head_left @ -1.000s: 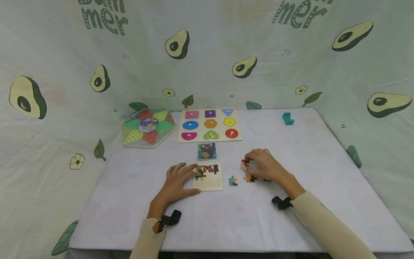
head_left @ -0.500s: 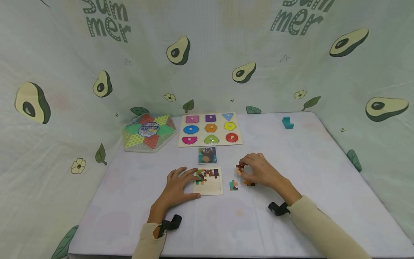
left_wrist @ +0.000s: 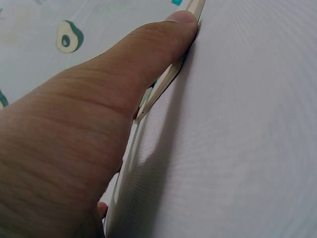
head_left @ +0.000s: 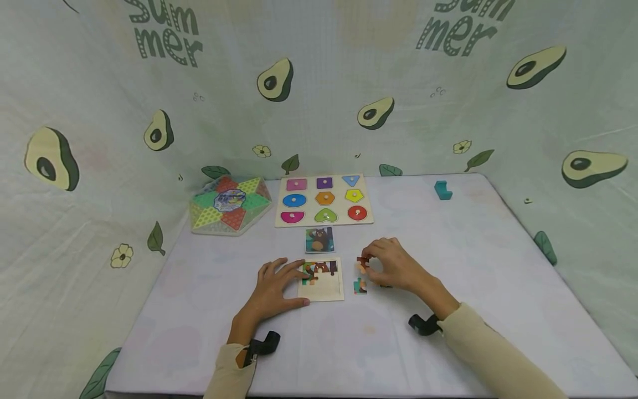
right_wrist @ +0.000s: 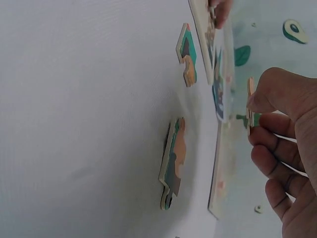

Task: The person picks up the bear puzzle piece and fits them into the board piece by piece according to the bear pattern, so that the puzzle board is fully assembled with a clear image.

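Note:
My left hand (head_left: 273, 289) rests with spread fingers on the left side of a small wooden jigsaw tray (head_left: 329, 291). Its thumb lies against the tray's edge, as the left wrist view shows too. Several pieces of a bear picture sit in the upper part of the tray. My right hand (head_left: 399, 269) pinches a brown and peach jigsaw piece (head_left: 361, 265) above the table, right of the tray. Below it lies a loose teal and peach piece (head_left: 360, 286). Another loose piece (right_wrist: 174, 161) lies under the right hand, mostly hidden in the head view.
A bear picture card (head_left: 320, 240) lies just beyond the tray. Farther back are a wooden shape board (head_left: 310, 184) with knobbed pieces and a clear patterned box (head_left: 230, 200). A teal block (head_left: 442, 190) stands at the back right. A patterned cloth hangs behind the table.
My right hand has moved left toward the tray, carrying the pinched jigsaw piece. The left hand stays on the tray. The head view has tilted up slightly.

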The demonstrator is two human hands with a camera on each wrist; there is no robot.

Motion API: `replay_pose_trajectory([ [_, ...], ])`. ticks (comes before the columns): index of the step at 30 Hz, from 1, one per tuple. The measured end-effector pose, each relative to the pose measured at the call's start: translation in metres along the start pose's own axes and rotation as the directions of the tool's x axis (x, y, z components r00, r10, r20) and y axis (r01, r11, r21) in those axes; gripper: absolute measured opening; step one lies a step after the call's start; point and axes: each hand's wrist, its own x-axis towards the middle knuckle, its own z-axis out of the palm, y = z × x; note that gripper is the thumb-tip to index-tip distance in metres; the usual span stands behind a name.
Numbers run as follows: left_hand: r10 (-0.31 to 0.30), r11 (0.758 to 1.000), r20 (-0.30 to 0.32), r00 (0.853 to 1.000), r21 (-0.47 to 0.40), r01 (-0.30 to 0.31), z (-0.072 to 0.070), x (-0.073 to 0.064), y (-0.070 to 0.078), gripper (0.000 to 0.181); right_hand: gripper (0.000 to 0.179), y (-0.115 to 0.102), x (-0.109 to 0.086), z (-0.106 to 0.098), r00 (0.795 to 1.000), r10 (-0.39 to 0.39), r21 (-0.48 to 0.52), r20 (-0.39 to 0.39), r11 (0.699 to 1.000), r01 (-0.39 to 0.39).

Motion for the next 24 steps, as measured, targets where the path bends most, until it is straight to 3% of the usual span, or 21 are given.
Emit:
replay_pose_trajectory([
  [24,-0.009,1.000,0.010,1.000,0.024,0.009,0.001,0.002,0.000,0.061,0.022,-0.026,0.022,0.023,0.993,-0.115,-0.004,0.008,0.993,0.115],
])
